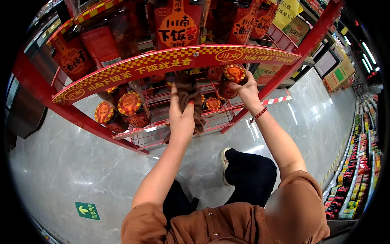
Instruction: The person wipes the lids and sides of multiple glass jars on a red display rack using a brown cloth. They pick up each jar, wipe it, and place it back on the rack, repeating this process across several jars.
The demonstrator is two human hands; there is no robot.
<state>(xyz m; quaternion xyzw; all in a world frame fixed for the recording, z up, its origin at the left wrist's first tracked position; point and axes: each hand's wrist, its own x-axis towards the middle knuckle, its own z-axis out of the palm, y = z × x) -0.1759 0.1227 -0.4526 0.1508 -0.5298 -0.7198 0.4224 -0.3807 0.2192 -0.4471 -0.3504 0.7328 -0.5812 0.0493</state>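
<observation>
My left hand [182, 117] is closed on a brown cloth [189, 97], which hangs down in front of the red wire shelf [152, 125] of a display rack. To the right, my right hand [248, 91] grips a glass jar [233, 76] of red sauce with a red and yellow lid, just below the rack's printed red front board [179, 62]. Jars with like lids stand at the left of this shelf, among them a wrapped one [131, 105]. Another lidded jar [213, 103] sits low between my hands. The cloth hides part of the shelf behind it.
Larger red-labelled jars [176, 24] fill the upper shelf. Red posts [82, 122] frame the rack on both sides. Cartons [339, 73] are stacked at the back right, and long shelves of packaged goods [347, 183] line the right. A green floor sign [87, 210] lies at lower left.
</observation>
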